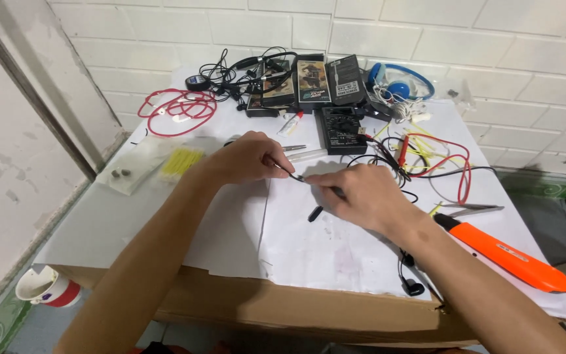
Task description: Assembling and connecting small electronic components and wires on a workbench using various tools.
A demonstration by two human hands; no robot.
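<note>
Head view: I see both hands, left hand (247, 157) and right hand (361, 193), pinching thin black wire (296, 176); a tug risks snapping it or dragging the tangle (427, 157) at 2 o'clock.

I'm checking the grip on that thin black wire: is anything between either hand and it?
Nothing visible. The left hand and right hand both pinch the thin black wire directly over the white paper. The multimeter and tweezers lie behind them.

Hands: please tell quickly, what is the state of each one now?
Left hand: closed, pinching the thin black wire.
Right hand: closed, pinching the same wire.
</note>
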